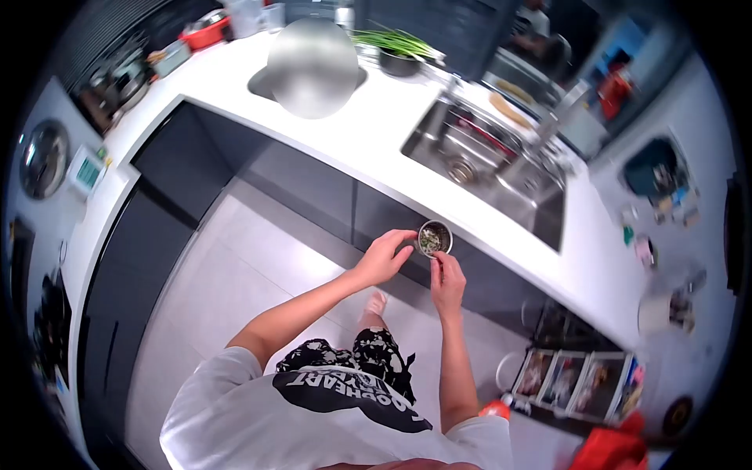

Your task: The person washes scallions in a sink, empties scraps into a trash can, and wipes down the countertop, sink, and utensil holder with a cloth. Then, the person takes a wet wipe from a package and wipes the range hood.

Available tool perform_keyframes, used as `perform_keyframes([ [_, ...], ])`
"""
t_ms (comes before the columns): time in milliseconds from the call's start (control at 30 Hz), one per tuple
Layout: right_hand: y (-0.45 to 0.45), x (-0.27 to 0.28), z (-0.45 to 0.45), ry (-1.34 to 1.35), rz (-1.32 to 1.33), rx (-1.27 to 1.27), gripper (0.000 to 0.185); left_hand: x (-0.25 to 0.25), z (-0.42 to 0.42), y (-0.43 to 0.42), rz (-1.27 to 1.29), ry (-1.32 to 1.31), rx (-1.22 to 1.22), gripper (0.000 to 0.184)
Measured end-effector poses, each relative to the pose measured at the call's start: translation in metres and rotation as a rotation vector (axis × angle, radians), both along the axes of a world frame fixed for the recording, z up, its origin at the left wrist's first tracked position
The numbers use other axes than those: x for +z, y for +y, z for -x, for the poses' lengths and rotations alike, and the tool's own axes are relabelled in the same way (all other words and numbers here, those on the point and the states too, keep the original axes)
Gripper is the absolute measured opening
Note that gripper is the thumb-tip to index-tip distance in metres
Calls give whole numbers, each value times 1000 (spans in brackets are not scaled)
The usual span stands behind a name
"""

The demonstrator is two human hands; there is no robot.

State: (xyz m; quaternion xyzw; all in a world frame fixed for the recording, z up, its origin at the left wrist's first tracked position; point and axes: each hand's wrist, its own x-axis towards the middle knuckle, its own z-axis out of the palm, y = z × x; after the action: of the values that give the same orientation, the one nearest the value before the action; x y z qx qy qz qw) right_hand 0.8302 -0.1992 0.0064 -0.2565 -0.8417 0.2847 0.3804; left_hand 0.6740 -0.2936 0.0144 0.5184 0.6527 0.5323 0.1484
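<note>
A small round metal cup (445, 229) is held in the air beside the counter's front edge, its mouth facing up. Inside lie chopped green and whitish bits (430, 240). My left hand (379, 261) is at the cup's left side, with the forefinger and thumb against it; the other fingers are partly hidden. From the near side, my right hand (448, 287) pinches the cup's rim with its fingertips. The cup's underside is out of sight.
The white counter (376, 141) runs ahead of me, with a steel sink (501, 188) to the right. A round metal lid (313, 68), green onions (395, 43) and a red basin (205, 34) stand farther back. An open rack drawer (576, 381) is low on the right.
</note>
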Motion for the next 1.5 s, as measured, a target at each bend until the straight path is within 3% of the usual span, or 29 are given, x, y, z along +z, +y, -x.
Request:
perform_keyframes([
  [67,14,11,57,-43,24,128,14,4,51,-1,-76,40,113,29],
  [100,22,16,89,-40,8,171,13,18,74,-5,24,-56,162,29],
  [233,67,21,225,-28,-15,339,14,7,185,0,97,-39,335,32],
  [500,143,12,483,-143,27,494,15,-4,357,4,180,-157,568,29],
  [633,169,-31,593,-443,37,490,19,-11,425,1,182,-230,618,28],
  [800,191,-123,699,-739,33,486,22,-22,526,-2,152,-202,634,26],
  [933,197,-201,755,-897,104,459,26,-12,632,-18,123,-194,684,24],
  [1000,187,-213,766,-959,112,430,26,-21,685,-30,77,-86,706,24],
  [1167,163,-239,773,-1077,111,393,32,-11,764,-35,137,-153,699,22],
  [1267,154,-232,771,-1014,179,354,32,-14,772,-20,93,-167,627,22],
  [1367,149,-181,784,-1091,131,574,35,-11,764,-9,126,-112,568,22],
  [1500,141,-152,779,-745,241,604,42,-19,730,-24,59,-146,590,23],
])
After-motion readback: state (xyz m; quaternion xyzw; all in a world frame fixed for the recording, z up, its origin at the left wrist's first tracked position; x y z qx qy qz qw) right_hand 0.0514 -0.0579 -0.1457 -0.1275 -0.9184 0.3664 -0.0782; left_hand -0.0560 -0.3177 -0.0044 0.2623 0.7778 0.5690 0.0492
